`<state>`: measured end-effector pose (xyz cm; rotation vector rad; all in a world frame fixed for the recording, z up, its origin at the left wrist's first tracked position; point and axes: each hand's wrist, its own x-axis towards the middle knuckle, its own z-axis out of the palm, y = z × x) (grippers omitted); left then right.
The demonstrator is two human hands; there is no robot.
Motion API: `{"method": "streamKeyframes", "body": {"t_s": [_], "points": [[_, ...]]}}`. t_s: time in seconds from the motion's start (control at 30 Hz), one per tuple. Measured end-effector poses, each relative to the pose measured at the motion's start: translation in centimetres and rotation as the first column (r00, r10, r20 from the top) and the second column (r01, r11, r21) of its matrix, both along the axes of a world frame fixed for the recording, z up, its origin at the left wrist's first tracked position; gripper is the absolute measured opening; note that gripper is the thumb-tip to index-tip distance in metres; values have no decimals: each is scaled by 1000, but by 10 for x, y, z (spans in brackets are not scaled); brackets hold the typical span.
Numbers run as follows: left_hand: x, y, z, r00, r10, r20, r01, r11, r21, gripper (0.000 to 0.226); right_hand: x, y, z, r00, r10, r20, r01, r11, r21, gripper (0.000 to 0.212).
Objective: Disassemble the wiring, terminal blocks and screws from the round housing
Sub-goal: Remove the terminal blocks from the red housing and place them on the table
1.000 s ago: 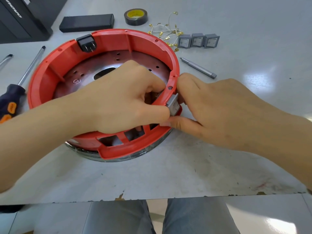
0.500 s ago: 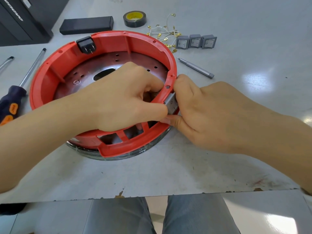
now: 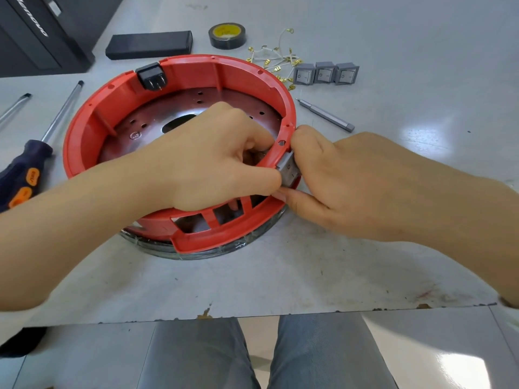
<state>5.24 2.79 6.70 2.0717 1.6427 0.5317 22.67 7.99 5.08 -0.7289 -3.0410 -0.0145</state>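
grey and scuffed, the worktop [image 3: 280,276] carried the round red housing [image 3: 92,127] near its middle, open side up, with a dark perforated metal plate as its floor. one grey rocker switch [image 3: 287,171] sat in the housing's wall on the side nearest the person's right, its face turned outward and its body passing through the wall toward the centre, so the way out seemed to lie along that radial line, outward to the right. the right hand [image 3: 351,186] was outside the wall, thumb and forefinger curled round the switch's frame and pinching it. the left hand [image 3: 213,164] reached inside the ring, fingers curled behind the same spot; whether they pressed the switch's back or its clips could not be seen. both hands were equally close, one on each side of the wall. beside the switch three rectangular slots [image 3: 193,224] in the wall stood vacant. a black socket [image 3: 151,75] remained in the far wall. beyond the rim lay three freed grey switches [image 3: 325,73], a tangle of white wires with brass terminals [image 3: 276,58], a slim grey driver [image 3: 325,115], a tape roll [image 3: 227,35] and a black box [image 3: 150,45]; a blue-handled screwdriver [image 3: 26,169] lay to the left.
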Motion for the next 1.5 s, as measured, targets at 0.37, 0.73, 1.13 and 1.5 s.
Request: {"method": "streamKeyframes", "body": {"t_s": [0.37, 0.73, 1.13, 1.5], "points": [[-1, 0, 0, 999, 9, -45, -7, 999, 34, 35, -5, 12, -13, 1000, -5, -4, 4, 994, -114, 54], [-1, -4, 2, 990, 47, -133, -52, 998, -40, 32, 9, -1, 2, 996, -63, -64, 58, 995, -81, 29], [2, -20, 0, 979, 194, -63, -191, 980, 48, 30, 6, 8, -10, 939, 2, -345, -34, 995, -89, 43], [1, -15, -3, 989, 146, 15, -146, 989, -5, 32, -4, 12, -34, 840, -76, -537, -123, 938, -325, 40]]}}
